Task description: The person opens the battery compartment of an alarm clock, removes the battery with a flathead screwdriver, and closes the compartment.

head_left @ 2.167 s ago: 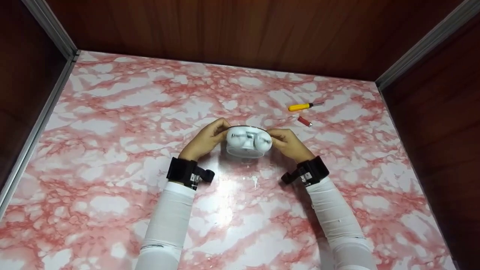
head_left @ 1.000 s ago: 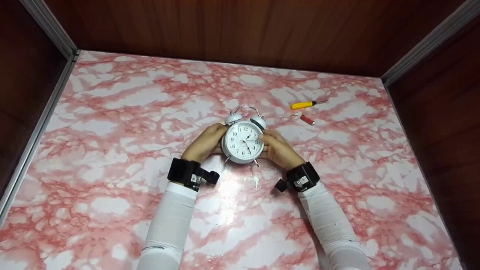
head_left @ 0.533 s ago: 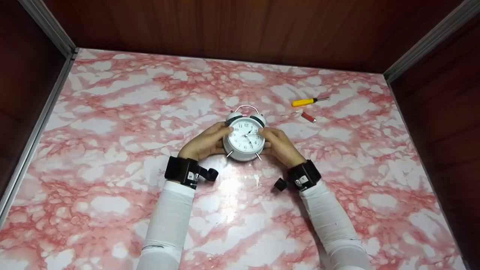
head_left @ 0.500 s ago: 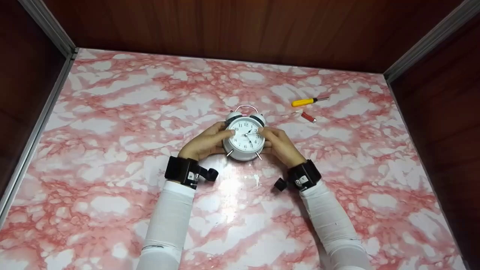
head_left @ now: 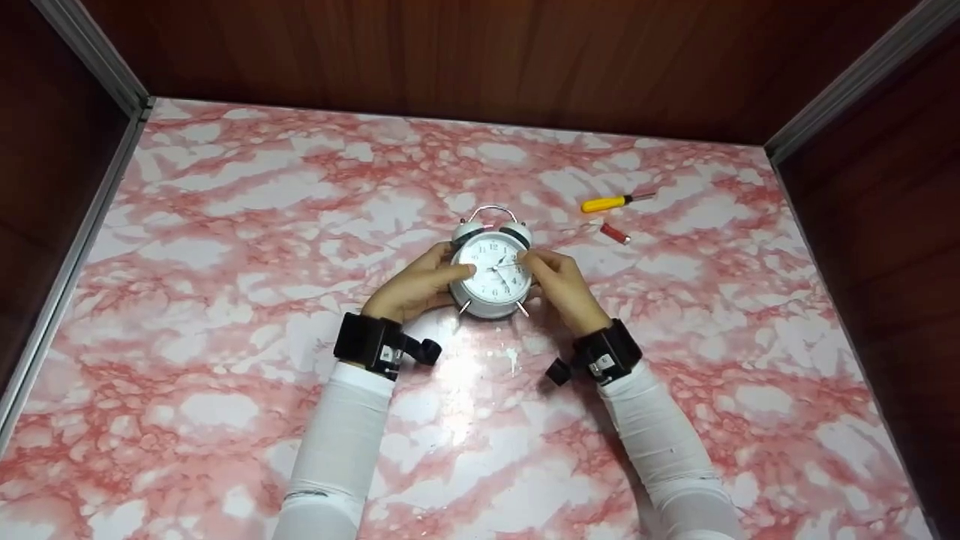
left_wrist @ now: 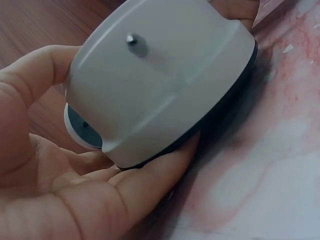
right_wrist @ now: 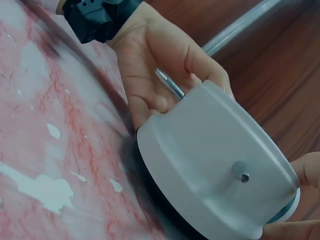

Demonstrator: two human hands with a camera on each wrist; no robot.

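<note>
A white twin-bell alarm clock is held between both hands at mid-table, its dial tilted up toward the head view and its bells and wire handle pointing away. My left hand grips the left side, thumb over the dial's edge and fingers behind. On the other side my right hand holds the rim, thumb near the 2. The left wrist view shows the clock's white underside with a metal foot, and left-hand fingers beneath its dark back edge. In the right wrist view, right-hand fingers reach in at the right edge.
A screwdriver with a yellow handle lies on the marbled table beyond the right hand. Close by is a small red cylinder with a silvery end. Dark wood panels with metal corner strips enclose the back and sides.
The clock has turned from bells toward the head camera to dial up, both hands still holding it. Lately the left thumb has slid further onto the dial, and the clock has shifted slightly away.
</note>
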